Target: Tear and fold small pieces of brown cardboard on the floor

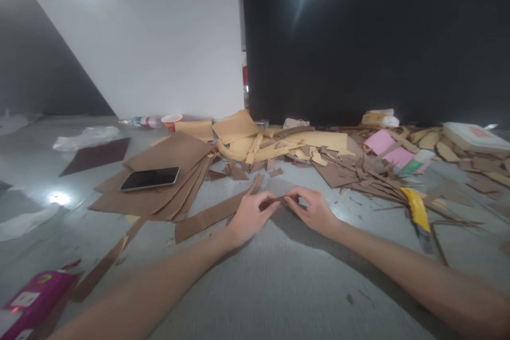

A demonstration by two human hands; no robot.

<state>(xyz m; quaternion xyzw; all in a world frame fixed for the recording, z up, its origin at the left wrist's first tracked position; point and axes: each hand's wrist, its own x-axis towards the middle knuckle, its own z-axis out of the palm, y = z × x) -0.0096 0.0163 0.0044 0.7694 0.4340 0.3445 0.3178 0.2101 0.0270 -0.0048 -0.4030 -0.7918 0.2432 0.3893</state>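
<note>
Between the fingertips of both hands is a small thin brown strip (281,198), pinched at either end just above the table. My left hand (255,213) holds its left end with thumb and fingers closed. The right end is pinched by my right hand (313,210). Partly behind my left hand lies a long brown paper-like strip (213,217), running from lower left to upper right. What the small strip is made of cannot be made out clearly.
A phone (151,178) lies on stacked brown sheets (171,149) at left. Brown and tan scraps (358,170) are heaped along the back and right. A yellow-handled cutter (417,210) rests at right. A purple device (37,295) sits front left; a paper cup (171,121) stands behind.
</note>
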